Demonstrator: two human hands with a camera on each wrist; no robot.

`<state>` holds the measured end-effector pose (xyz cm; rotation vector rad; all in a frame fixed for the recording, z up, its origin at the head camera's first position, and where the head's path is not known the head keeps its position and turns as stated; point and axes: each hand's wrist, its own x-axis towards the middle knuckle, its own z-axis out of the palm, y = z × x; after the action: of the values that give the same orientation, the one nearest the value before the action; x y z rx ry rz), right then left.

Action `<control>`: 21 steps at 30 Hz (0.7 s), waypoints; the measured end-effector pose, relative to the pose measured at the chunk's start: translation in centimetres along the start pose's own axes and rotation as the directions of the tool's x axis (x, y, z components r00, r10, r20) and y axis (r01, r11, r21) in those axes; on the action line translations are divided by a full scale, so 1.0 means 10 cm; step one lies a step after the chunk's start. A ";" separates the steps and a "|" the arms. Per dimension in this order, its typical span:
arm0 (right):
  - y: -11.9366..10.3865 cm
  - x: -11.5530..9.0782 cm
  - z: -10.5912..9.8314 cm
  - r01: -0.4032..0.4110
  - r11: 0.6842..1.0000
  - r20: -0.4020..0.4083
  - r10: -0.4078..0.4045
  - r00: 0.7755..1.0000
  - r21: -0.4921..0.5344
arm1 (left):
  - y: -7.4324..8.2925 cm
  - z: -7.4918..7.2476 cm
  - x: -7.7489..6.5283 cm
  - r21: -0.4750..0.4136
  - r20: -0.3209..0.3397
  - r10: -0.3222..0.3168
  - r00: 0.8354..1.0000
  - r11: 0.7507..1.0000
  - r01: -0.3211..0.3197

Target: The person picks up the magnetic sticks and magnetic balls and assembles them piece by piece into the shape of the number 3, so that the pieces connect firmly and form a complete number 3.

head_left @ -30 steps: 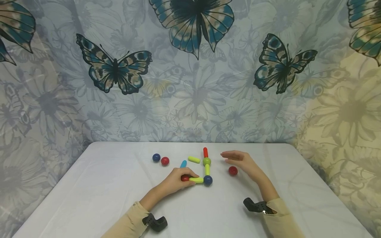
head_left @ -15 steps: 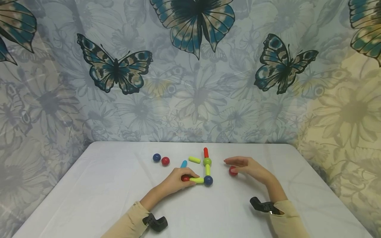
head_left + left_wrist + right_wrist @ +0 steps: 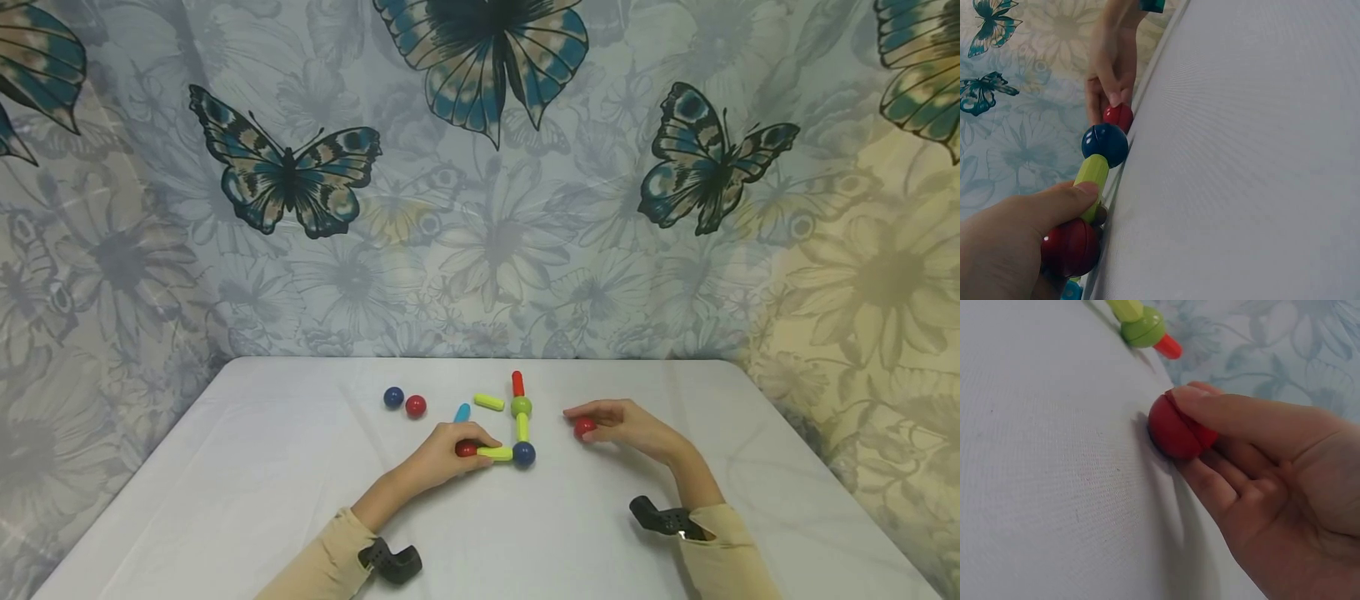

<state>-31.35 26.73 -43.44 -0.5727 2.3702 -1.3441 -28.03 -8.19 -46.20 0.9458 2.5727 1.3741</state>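
Observation:
My left hand (image 3: 446, 454) grips a yellow-green rod (image 3: 1092, 178) by its end, with the thumb along it and a red ball (image 3: 1071, 248) under the palm side. That rod joins a dark blue ball (image 3: 523, 454). From the blue ball a second yellow-green rod (image 3: 522, 427) runs back to a green ball (image 3: 521, 407), which carries a red rod (image 3: 517, 383). A blue rod (image 3: 462, 412) sticks out behind the left hand. My right hand (image 3: 628, 427) pinches a separate red ball (image 3: 1179, 428) between thumb and fingers, close over the table, to the right of the joined pieces.
A loose yellow-green rod (image 3: 489, 402) lies behind the left hand. Another dark blue ball (image 3: 393, 397) and a red ball (image 3: 416, 407) sit at the back left of the white table (image 3: 225, 483). A butterfly-print cloth (image 3: 480, 275) hangs behind the table.
My right hand has drawn back to the right and lowered onto the red ball, now pinching it. The left hand and the joined pieces stay where they were.

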 end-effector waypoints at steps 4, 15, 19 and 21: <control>-0.01 0.01 0.02 -0.002 0.999 -0.044 0.000 0.999 -0.044 | 0.00 0.00 -0.01 0.003 -0.001 0.003 1.000 1.000 -0.003; -0.04 0.07 0.16 -0.031 0.999 -0.206 0.024 0.978 -0.030 | 0.02 -0.01 -0.01 -0.005 0.002 -0.007 1.000 1.000 0.007; -0.07 0.12 0.23 -0.035 0.999 -0.270 0.026 0.962 -0.027 | 0.02 -0.01 -0.01 -0.001 0.003 -0.007 1.000 1.000 0.007; -0.07 0.15 0.26 -0.030 0.999 -0.303 0.023 0.953 -0.019 | 0.02 -0.01 -0.01 0.001 0.005 -0.009 1.000 1.000 0.009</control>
<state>-31.23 23.75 -44.22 -0.3600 2.6265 -1.4852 -27.89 -8.22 -46.03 0.9352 2.5711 1.3666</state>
